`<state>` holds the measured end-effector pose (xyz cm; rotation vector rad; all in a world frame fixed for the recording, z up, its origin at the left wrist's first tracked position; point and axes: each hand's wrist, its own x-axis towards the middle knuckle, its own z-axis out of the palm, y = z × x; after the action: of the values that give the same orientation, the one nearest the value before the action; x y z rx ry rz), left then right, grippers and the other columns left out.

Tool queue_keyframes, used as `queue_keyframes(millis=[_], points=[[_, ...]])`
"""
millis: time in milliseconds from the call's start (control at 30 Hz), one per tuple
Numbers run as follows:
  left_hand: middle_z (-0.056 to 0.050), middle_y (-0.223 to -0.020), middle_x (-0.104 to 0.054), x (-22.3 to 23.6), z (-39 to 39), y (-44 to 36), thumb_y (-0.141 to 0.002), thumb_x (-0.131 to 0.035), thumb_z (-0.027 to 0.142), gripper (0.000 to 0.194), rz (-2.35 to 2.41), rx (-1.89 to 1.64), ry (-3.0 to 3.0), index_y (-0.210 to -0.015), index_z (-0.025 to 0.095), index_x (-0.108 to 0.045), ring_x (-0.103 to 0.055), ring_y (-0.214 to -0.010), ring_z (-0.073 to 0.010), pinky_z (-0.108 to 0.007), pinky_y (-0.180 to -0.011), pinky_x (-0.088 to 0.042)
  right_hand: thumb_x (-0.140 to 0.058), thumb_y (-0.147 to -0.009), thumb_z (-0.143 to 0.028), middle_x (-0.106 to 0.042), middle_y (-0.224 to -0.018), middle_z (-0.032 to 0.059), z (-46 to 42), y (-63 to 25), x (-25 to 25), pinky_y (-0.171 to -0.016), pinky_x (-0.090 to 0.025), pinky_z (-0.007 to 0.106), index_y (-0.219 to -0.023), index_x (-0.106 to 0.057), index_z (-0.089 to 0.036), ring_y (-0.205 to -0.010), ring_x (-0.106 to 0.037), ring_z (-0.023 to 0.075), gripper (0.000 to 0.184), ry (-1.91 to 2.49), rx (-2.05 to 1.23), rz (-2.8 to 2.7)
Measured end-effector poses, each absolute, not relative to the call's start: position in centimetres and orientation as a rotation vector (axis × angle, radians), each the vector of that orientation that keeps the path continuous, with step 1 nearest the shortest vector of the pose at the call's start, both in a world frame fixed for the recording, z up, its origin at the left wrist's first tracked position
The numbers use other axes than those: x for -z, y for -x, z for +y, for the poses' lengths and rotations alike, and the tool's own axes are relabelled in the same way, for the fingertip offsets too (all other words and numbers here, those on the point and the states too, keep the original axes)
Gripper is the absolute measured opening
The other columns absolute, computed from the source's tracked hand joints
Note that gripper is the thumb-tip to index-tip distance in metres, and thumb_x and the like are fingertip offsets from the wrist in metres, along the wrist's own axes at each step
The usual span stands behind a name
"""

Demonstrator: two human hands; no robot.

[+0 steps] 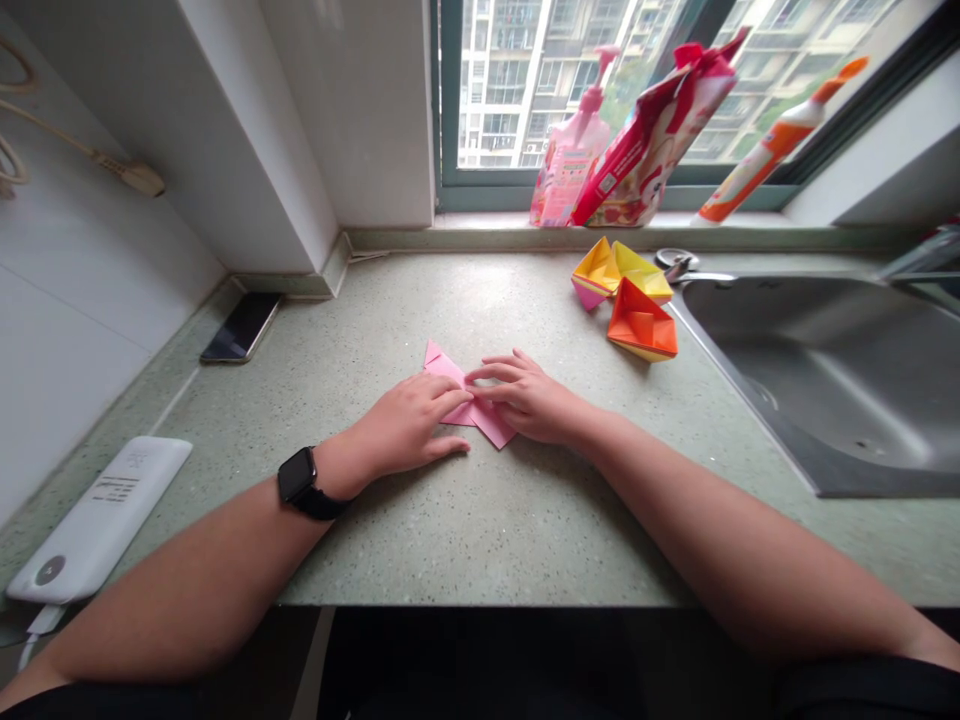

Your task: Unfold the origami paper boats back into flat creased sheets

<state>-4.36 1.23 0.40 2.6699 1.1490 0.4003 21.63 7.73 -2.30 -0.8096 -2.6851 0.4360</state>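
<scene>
A piece of pink folded origami paper [493,424] lies flat on the speckled counter, with pointed corners showing at the upper left and lower right. My left hand [409,420], with a black watch on its wrist, rests on the left part of the paper, fingers stretched out and thumb apart. From the other side my right hand [529,395] lies over the paper's right part, its fingers extended and slightly spread. The fingertips of both hands nearly meet at the middle of the paper and hide part of its folds.
Folded paper boats, a red-orange one [643,322] and yellow ones [637,272], stand near the steel sink [832,380]. A phone [241,328] and a white power bank [105,515] lie at left. A pump bottle [571,165], red bag [656,140] and orange-white bottle [776,150] line the sill.
</scene>
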Motion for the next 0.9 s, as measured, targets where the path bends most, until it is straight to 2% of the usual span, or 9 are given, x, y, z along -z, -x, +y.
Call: queue_keyframes(millis=[67, 200, 267, 467, 633, 700, 767, 833, 900], points=[[-0.013, -0.137, -0.07, -0.4, 1.4, 4.5, -0.096, -0.08, 0.042, 0.046, 1.129, -0.433, -2.684, -0.134, 0.019, -0.067, -0.065, -0.127, -0.031, -0.047, -0.109, -0.052, -0.057, -0.095, -0.004, -0.07, -0.151, 0.0018, 7.7, -21.5, 2.4, -0.129, -0.023, 0.073, -0.135, -0.076, -0.037, -0.148, -0.053, 0.0296, 0.055, 0.805, -0.463, -2.7], [-0.009, -0.119, -0.075, -0.7, 1.5, 4.5, -0.1, -0.076, 0.036, 0.019, 1.03, -0.476, -2.738, -0.108, 0.019, -0.074, -0.069, -0.11, -0.0258, -0.041, -0.098, -0.054, -0.052, -0.096, -0.001, -0.069, -0.152, 0.0026, 7.8, -21.4, 2.6, -0.13, -0.023, 0.072, -0.143, -0.071, -0.036, -0.149, -0.054, 0.0293, 0.062, 0.816, -0.514, -2.688], [-0.008, -0.115, -0.076, -0.7, 1.5, 4.1, -0.102, -0.072, 0.033, 0.014, 0.966, -0.541, -2.782, -0.105, 0.02, -0.075, -0.069, -0.105, -0.0239, -0.038, -0.093, -0.055, -0.051, -0.097, -0.002, -0.068, -0.154, 0.0028, 7.9, -21.4, 2.8, -0.131, -0.024, 0.072, -0.147, -0.069, -0.037, -0.151, -0.054, 0.0301, 0.063, 0.812, -0.543, -2.682], [-0.006, -0.1, -0.079, 0.1, 1.4, 2.1, -0.111, -0.057, 0.029, 0.026, 0.841, -0.682, -2.967, -0.097, 0.02, -0.077, -0.071, -0.099, -0.0225, -0.039, -0.091, -0.056, -0.053, -0.106, -0.013, -0.068, -0.154, 0.0023, 7.8, -21.0, 2.9, -0.132, -0.02, 0.074, -0.151, -0.066, -0.04, -0.152, -0.053, 0.0331, 0.054, 0.765, -0.639, -2.652], [-0.005, -0.098, -0.08, 0.7, 1.6, 1.7, -0.11, -0.057, 0.027, 0.026, 0.891, -0.711, -2.96, -0.096, 0.022, -0.078, -0.072, -0.098, -0.0214, -0.041, -0.096, -0.054, -0.056, -0.101, -0.01, -0.07, -0.151, 0.0016, 8.3, -21.1, 3.5, -0.132, -0.02, 0.071, -0.148, -0.068, -0.039, -0.15, -0.056, 0.0315, 0.057, 0.748, -0.693, -2.597], [-0.005, -0.1, -0.08, 0.8, 1.8, 1.9, -0.108, -0.059, 0.027, 0.024, 0.948, -0.709, -2.927, -0.095, 0.022, -0.077, -0.072, -0.097, -0.0214, -0.041, -0.097, -0.053, -0.052, -0.095, -0.004, -0.074, -0.146, 0.0025, 8.7, -21.3, 3.6, -0.131, -0.027, 0.068, -0.143, -0.072, -0.036, -0.146, -0.06, 0.0298, 0.061, 0.729, -0.715, -2.546], [-0.005, -0.1, -0.081, 0.9, 2.0, 2.1, -0.106, -0.062, 0.028, 0.02, 1.006, -0.707, -2.89, -0.094, 0.022, -0.077, -0.071, -0.097, -0.0218, -0.044, -0.102, -0.05, -0.048, -0.091, -0.002, -0.077, -0.138, 0.0042, 8.9, -21.6, 3.2, -0.126, -0.04, 0.06, -0.136, -0.076, -0.031, -0.137, -0.066, 0.0274, 0.061, 0.692, -0.743, -2.458], [-0.004, -0.099, -0.081, 0.8, 2.1, 2.3, -0.104, -0.063, 0.027, 0.018, 1.078, -0.7, -2.845, -0.093, 0.021, -0.076, -0.071, -0.096, -0.0223, -0.048, -0.107, -0.046, -0.048, -0.09, -0.003, -0.08, -0.129, 0.006, 8.9, -21.7, 2.4, -0.116, -0.051, 0.05, -0.128, -0.079, -0.027, -0.126, -0.071, 0.0251, 0.055, 0.646, -0.772, -2.378], [-0.004, -0.1, -0.081, 0.6, 2.1, 2.6, -0.104, -0.063, 0.025, 0.018, 1.159, -0.687, -2.778, -0.093, 0.021, -0.076, -0.071, -0.094, -0.0223, -0.048, -0.104, -0.047, -0.053, -0.093, -0.008, -0.08, -0.121, 0.0072, 8.7, -21.9, 1.4, -0.108, -0.055, 0.045, -0.122, -0.08, -0.025, -0.116, -0.072, 0.0239, 0.043, 0.616, -0.783, -2.364]])
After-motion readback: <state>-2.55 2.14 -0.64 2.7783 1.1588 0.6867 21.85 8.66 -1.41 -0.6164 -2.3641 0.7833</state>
